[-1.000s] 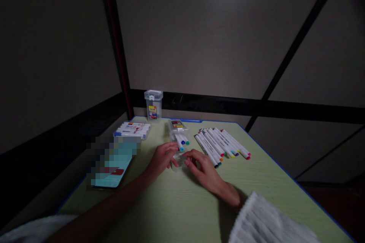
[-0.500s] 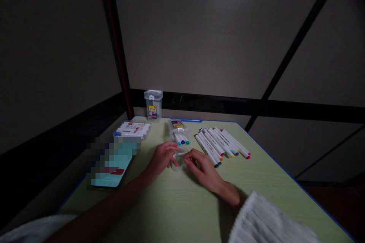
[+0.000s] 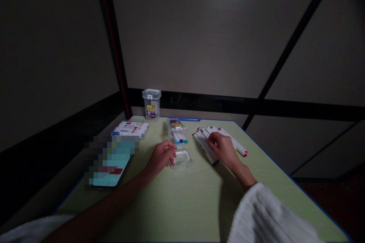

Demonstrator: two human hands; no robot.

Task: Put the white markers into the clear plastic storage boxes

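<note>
A clear plastic box (image 3: 171,125) with a coloured label lies on its side, its near end uncovered and showing several white markers with blue, teal and green ends. Its clear lid (image 3: 186,162) is folded down towards me on the table. My left hand (image 3: 160,158) is at the lid's left edge, fingers bent and closed on it. My right hand (image 3: 224,149) is over a row of loose white markers (image 3: 203,145), with its fingers curled down onto one of them. The hand hides part of the row and the exact grip.
An upright clear box (image 3: 152,104) with a latched lid stands at the far left. Nearer lie a flat set of white pens (image 3: 130,129) and a phone (image 3: 118,163), partly pixelated. The pale green table (image 3: 182,205) has a blue edge; walls rise behind it and to the left.
My right hand has left the lid and moved right and away from me, onto the loose markers. My left hand stays by the lid. The view has shifted slightly.
</note>
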